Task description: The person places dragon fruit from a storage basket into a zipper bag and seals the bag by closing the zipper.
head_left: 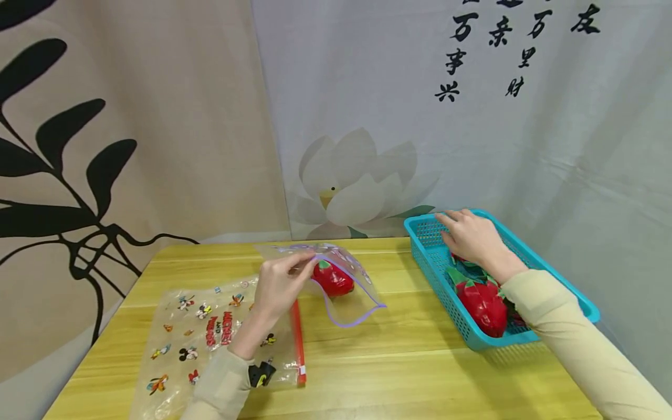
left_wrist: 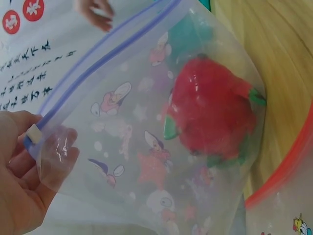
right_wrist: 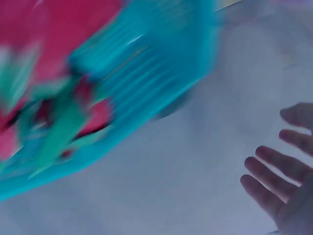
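Bag slider (left_wrist: pixel 34 133), left-wrist view only

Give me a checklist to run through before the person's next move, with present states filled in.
1. Left hand grips the clear printed plastic bag near its mouth: ok.
2. Purple rim of the bag parted, mouth open: ok.
3. Glossy red fruit with green tips inside the bag: ok.
4. Right hand holding something: not ok; it is over the blue perforated plastic basket in the head view, and its fingers look spread and bare in the right wrist view.
5. Another red fruit with green leaves in the basket: ok.
6. Full count of the basket's contents: cannot tell; the right arm hides part.
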Demonstrator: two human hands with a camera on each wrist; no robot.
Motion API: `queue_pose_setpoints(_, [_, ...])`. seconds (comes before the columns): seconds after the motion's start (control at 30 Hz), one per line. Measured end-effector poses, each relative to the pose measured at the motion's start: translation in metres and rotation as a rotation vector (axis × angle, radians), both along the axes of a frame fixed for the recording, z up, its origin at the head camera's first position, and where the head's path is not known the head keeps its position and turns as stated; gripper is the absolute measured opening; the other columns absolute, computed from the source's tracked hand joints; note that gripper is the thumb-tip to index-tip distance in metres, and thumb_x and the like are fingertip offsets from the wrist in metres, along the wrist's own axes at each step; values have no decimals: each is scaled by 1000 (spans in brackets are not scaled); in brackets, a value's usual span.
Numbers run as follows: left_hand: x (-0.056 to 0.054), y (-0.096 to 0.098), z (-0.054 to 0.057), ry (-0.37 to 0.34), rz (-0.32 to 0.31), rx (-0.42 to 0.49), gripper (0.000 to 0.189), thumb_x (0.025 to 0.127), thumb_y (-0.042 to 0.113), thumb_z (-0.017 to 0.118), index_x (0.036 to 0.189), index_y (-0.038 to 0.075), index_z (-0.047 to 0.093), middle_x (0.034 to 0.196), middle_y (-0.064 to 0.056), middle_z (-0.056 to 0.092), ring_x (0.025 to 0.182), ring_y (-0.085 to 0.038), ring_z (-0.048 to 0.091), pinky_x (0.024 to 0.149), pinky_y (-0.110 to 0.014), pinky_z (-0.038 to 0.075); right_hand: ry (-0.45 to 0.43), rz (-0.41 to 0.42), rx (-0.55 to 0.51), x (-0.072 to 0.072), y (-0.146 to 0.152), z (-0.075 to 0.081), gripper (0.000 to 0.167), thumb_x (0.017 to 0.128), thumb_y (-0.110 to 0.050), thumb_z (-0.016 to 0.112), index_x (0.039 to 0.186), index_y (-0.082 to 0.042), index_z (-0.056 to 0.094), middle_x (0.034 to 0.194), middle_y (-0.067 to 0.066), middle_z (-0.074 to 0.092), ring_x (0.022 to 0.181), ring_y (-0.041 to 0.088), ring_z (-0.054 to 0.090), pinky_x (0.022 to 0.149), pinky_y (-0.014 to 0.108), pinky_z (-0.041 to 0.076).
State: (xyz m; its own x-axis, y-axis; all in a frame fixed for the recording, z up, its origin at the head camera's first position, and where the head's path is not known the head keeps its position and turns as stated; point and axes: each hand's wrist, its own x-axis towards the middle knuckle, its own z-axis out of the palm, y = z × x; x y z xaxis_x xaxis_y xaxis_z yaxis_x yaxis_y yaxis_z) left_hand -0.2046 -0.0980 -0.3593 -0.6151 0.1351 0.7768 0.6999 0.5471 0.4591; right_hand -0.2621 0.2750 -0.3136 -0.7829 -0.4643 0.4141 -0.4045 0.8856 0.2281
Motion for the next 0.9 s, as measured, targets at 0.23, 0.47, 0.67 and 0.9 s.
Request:
queue_pose_setpoints(0.23, [0, 0, 1, -40, -24, -24, 15, 81, 3, 73, 95, -1, 74, 89, -16, 75, 70, -20, 73, 60, -20, 58, -363, -251, 45, -40, 65, -16, 61, 90, -27, 61, 141, -1, 40, 132, 32, 50, 112, 48, 51, 70, 53, 56])
queue_pose_setpoints(0.47, [5, -4, 1, -105, -74, -60, 21, 80, -7, 67, 100, -4, 72, 95, -19, 73, 78, -23, 73, 62, -19, 58, -609, -374, -66, -48, 93, -44, 82, 89, -42, 60, 148, -1, 21, 140, 41, 31, 124, 59, 35, 85, 66, 48])
queue_pose_setpoints(0.67, [12, -9, 2, -236, -129, -82, 32, 78, -10, 62, 108, -3, 70, 104, -20, 71, 42, 6, 32, 37, -10, 26, -659, -394, -124, -50, 101, -64, 87, 87, -42, 63, 148, 0, 17, 140, 44, 24, 119, 63, 35, 86, 67, 46])
queue_pose_setpoints(0.9, [11, -11, -1, -174, -43, -149, 24, 83, 0, 67, 106, -3, 70, 104, -20, 72, 49, -5, 55, 45, -10, 43, -636, -409, -172, -53, 100, -76, 92, 85, -40, 67, 149, -4, 11, 143, 42, 9, 119, 69, 28, 86, 70, 43])
